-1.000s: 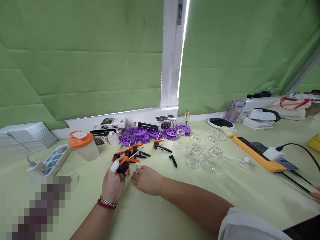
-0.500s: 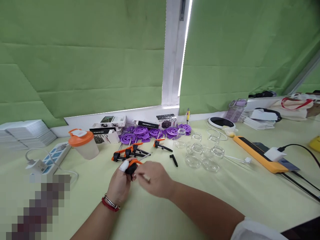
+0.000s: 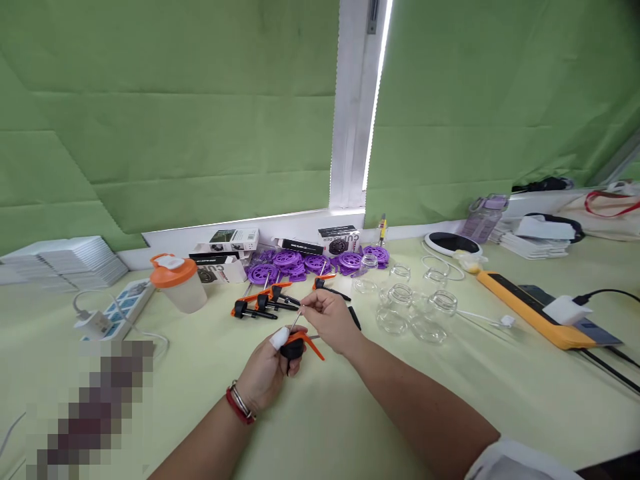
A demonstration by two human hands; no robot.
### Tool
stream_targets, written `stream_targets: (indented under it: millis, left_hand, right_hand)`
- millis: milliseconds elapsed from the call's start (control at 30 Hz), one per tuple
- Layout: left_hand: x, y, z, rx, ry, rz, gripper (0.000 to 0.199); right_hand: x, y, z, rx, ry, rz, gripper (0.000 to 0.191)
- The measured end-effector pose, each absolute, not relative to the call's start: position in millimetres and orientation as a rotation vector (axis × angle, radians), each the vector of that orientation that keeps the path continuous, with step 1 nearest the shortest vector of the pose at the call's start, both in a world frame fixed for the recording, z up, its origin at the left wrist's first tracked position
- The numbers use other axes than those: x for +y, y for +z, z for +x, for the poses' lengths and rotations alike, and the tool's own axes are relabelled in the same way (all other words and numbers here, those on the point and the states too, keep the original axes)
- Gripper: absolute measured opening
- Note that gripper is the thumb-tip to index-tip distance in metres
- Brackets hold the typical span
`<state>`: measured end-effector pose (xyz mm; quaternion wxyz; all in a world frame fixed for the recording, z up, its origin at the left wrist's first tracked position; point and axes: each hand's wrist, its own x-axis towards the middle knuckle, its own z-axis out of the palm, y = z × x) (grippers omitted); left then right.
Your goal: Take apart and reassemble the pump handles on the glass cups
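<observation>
My left hand (image 3: 267,367), its thumb wrapped in white, is closed round a black plastic part with an orange blade (image 3: 294,348). The orange blade sticks out to the right of the fingers. From this part rises a thin metal rod (image 3: 296,319), and the fingertips of my right hand (image 3: 327,319) pinch its upper end. Just behind lie several similar black-and-orange parts (image 3: 263,305) with metal rods. A small black piece (image 3: 355,318) is partly hidden behind my right hand.
Purple plastic wheels (image 3: 290,260) lie before printed boxes (image 3: 227,250). Several clear glass jars (image 3: 395,310) stand to the right. An orange-lidded shaker bottle (image 3: 180,283) and a power strip (image 3: 133,300) are at left. A yellow-orange power strip (image 3: 530,313) lies far right.
My left hand has moved right and tilted the part, so its orange blade now points to the right. My right hand has risen from the part to the upper end of the rod.
</observation>
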<state>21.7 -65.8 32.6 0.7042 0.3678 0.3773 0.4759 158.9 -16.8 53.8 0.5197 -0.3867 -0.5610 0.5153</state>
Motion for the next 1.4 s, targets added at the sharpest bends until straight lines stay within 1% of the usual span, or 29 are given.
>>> stream_targets:
  millis: [133,200,267,333,367,467,500,533,667,733,867,1000,1067,1133,1167,1300,1400]
  left_hand:
    - [-65,28,23,0.838,1.033,0.809,0.033]
    - [-65,26,23,0.826,1.015,0.803,0.031]
    - [-63,24,21,0.817,1.018,0.781,0.031]
    - [-60,22,17,0.816,1.049,0.740,0.030]
    - [-59,21,15,0.815,1.072,0.718,0.030]
    - [-56,21,11,0.787,1.122,0.704,0.028]
    - [-56,22,10,0.773,1.124,0.723,0.028]
    - [-56,23,9,0.763,1.114,0.754,0.029]
    - [-60,28,4,0.786,0.991,0.982,0.035]
    - [-61,30,0,0.828,0.922,1.125,0.038]
    - [-64,35,-1,0.952,0.774,1.307,0.039]
    - [-68,40,7,0.959,0.613,1.381,0.033]
    - [-68,41,11,0.951,0.652,1.373,0.032]
    - [-65,40,11,0.997,0.771,1.289,0.035]
    - [-62,39,10,1.029,0.838,1.225,0.035]
    - [-50,31,2,1.080,1.069,0.991,0.030]
    - [-46,27,-1,1.063,1.171,0.913,0.030]
  right_hand:
    - [-15,45,157,-1.385,1.413,-0.948,0.008]
    - [-17,38,156,-1.507,1.417,-0.983,0.007]
    - [-20,36,156,-1.698,1.314,-0.979,0.009]
    - [-25,39,158,-1.914,1.127,-0.918,0.013]
    - [-27,41,159,-2.021,1.022,-0.873,0.017]
    - [-31,49,162,-2.249,0.786,-0.808,0.037]
    - [-31,51,164,-2.291,0.734,-0.807,0.039]
    - [-31,53,166,-2.328,0.692,-0.804,0.036]
    - [-26,62,175,-2.487,0.632,-0.710,0.017]
    - [-25,68,179,-2.557,0.600,-0.655,0.012]
    - [-27,70,182,-2.655,0.477,-0.605,0.012]
    - [-30,60,184,-2.629,0.402,-0.554,0.014]
    - [-29,55,190,-2.536,0.390,-0.650,0.027]
    - [-25,50,200,-2.365,0.376,-0.896,0.040]
    - [-22,48,207,-2.262,0.365,-1.070,0.042]
    - [-6,32,232,-2.009,0.310,-1.831,0.032]
    - [4,19,242,-2.046,0.325,-2.053,0.022]
